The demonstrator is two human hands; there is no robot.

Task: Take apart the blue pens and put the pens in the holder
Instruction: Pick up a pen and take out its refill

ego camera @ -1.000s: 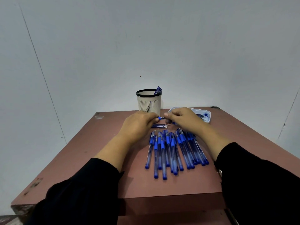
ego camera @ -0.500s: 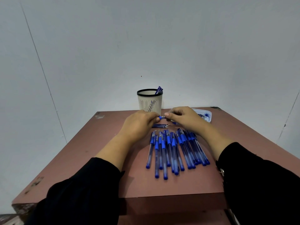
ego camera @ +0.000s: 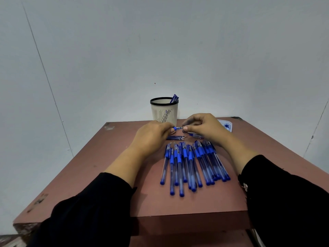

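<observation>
Both hands, left (ego camera: 153,134) and right (ego camera: 204,128), pinching one slim blue-gripped clear plastic pen (ego camera: 176,128) above the reddish-brown bench (ego camera: 110,175), just before the cream slotted holder (ego camera: 164,111): hard tug, and likely tip flicked loose, elbows scattering the row of blue pens (ego camera: 192,164).

You've got one blue pen (ego camera: 176,128) pinched between your left hand (ego camera: 151,135) and right hand (ego camera: 204,128), level, just in front of the holder (ego camera: 164,111); only its blue grip and metal tip show between your fingers. The holder is a cream slotted cup with a black rim, upright, with a blue pen part (ego camera: 174,98) leaning out at its right rim. Nearer you than the holder lies the row of blue pens (ego camera: 192,164), tips toward it, some overlapping. Between the row and the holder lie a few thin refills (ego camera: 176,138), flat and sideways.
</observation>
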